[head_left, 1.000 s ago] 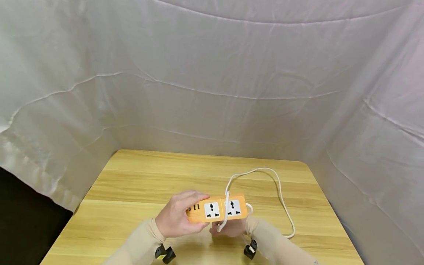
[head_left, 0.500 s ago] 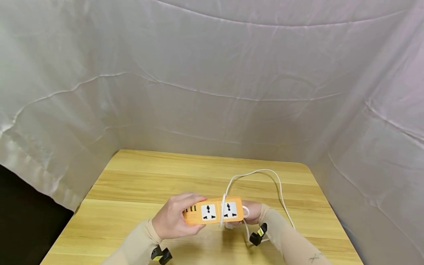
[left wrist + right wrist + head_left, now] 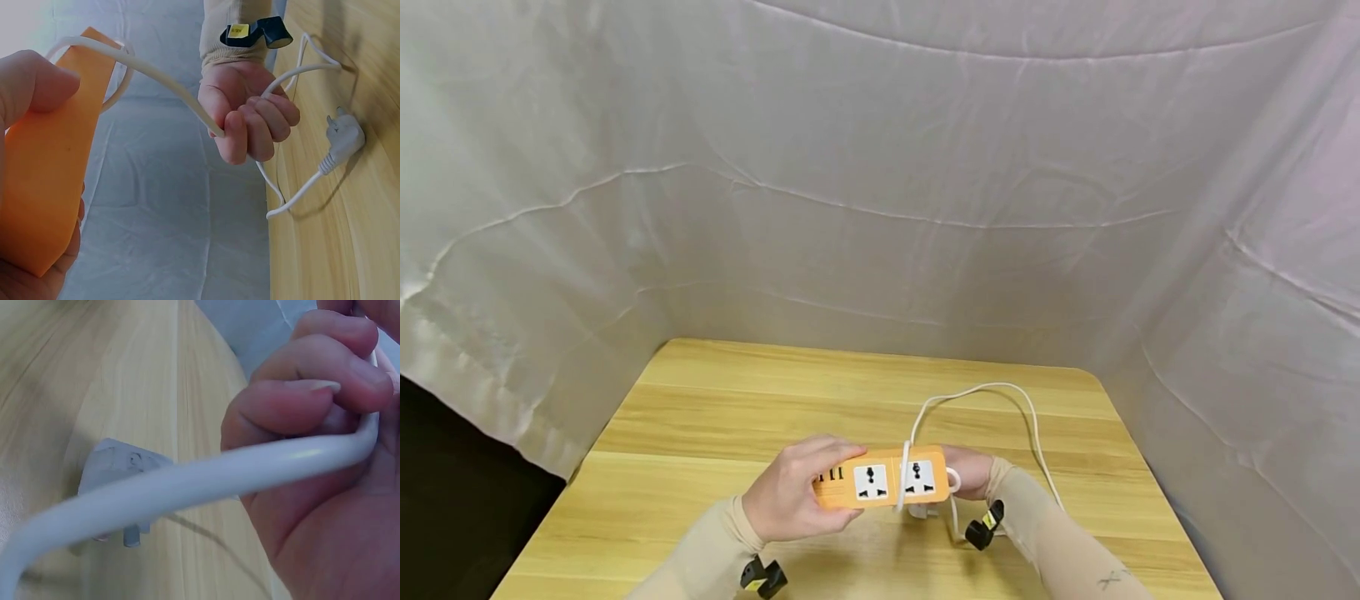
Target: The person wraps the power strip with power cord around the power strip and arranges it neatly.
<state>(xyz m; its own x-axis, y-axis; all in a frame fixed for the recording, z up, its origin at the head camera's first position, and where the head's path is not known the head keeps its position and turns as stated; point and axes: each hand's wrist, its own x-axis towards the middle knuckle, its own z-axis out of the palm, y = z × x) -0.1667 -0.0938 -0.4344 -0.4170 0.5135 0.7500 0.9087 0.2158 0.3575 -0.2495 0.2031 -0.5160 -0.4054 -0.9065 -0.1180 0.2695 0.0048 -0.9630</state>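
Observation:
An orange power strip (image 3: 871, 483) with white sockets is held up above the table, tilted toward the head camera. My left hand (image 3: 797, 492) grips its left end, beside the USB ports, thumb on one long edge and fingers on the other. Behind the strip's right end, my right hand (image 3: 970, 471) has its fingers curled round the white cord (image 3: 162, 78); the left wrist view shows this hold. The cord wraps across the strip's face near the right socket. On the wooden surface lies the cord's white plug (image 3: 345, 139), mostly hidden by the strip in the head view.
The wooden table (image 3: 737, 408) has grey curtains (image 3: 880, 275) behind it and at both sides. Part of the cord lies in a wide loop toward the table's back right. Each wrist carries a small black camera (image 3: 985, 525).
My right hand has moved from below the strip to behind its right end, drawing the cord with it. The strip has shifted slightly left in my left hand. The last half second shows little movement.

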